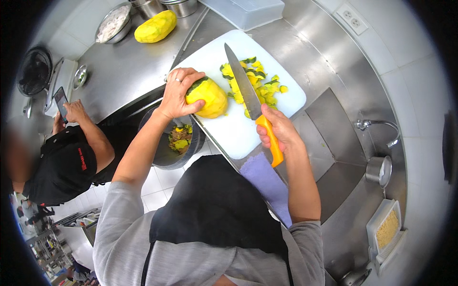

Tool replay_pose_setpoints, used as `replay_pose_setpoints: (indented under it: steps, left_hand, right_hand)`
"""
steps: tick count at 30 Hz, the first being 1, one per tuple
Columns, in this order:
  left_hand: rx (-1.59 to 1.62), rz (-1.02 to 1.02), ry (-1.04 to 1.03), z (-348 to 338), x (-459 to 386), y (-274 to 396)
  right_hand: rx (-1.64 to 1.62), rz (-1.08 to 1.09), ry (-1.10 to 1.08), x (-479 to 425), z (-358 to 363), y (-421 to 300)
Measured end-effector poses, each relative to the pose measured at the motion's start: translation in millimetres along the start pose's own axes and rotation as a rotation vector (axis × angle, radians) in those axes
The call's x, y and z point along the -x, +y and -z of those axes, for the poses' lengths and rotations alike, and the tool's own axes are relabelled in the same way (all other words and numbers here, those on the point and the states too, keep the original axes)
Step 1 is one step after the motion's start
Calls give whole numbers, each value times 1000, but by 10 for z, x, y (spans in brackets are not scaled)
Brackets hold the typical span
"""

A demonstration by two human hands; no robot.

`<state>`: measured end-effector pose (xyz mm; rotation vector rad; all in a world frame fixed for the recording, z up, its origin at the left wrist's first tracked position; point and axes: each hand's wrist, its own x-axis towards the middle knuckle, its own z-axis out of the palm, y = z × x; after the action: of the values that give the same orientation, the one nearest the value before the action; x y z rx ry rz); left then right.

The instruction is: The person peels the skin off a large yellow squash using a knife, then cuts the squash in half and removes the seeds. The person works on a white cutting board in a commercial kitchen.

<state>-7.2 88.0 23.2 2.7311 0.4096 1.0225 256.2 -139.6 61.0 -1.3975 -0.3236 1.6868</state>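
Observation:
My left hand (182, 91) grips a mostly peeled yellow squash or similar fruit (211, 98) at the left side of a white cutting board (229, 137). Dark green peel remains on its end, by my fingers. In my right hand (277, 130) is the orange handle of a large kitchen knife (243, 80), its blade pointing away from me, above the board. Green and yellow peelings (263, 84) lie in a loose pile beneath and to the right of the blade. Another peeled yellow fruit (156, 26) rests on the steel counter at the upper left.
A bin (171, 161) with scraps stands below the board's left edge. A purple cloth (266, 182) lies at the near edge. To the right is a steel sink (315, 143) with a faucet (379, 123). A person (68, 153) at left holds a phone.

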Motion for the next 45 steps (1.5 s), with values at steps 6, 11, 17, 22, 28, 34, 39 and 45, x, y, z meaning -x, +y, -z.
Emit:
replay_pose_setpoints:
  steps: [6,11,17,22,28,34,39,45]
  left_hand:
    - [48,22,276,-96,23,715]
    - [-296,450,226,-184,-108,1050]
    - [-253,650,-130,-209,-156,850]
    - [-204,361,-126,-173,22,473]
    - [-14,102,-93,105,122,-25]
    - [-22,355,160,-39,88,106]
    - [3,328,50,-27,98,160]
    - [80,363,35,-166,170,561]
  right_hand:
    - [-392,-12,-209,3,278,147]
    - [-378,102,-179,190,389,344]
    - [-76,50,136,424,-16,568]
    - [-18,40,156,563,-107,746]
    - [270,-54,144,959,3,882]
    - [369,-82,87,941,14,984]
    - [424,33,139,660,-13,731]
    - [349,211,123,526,-40,779]
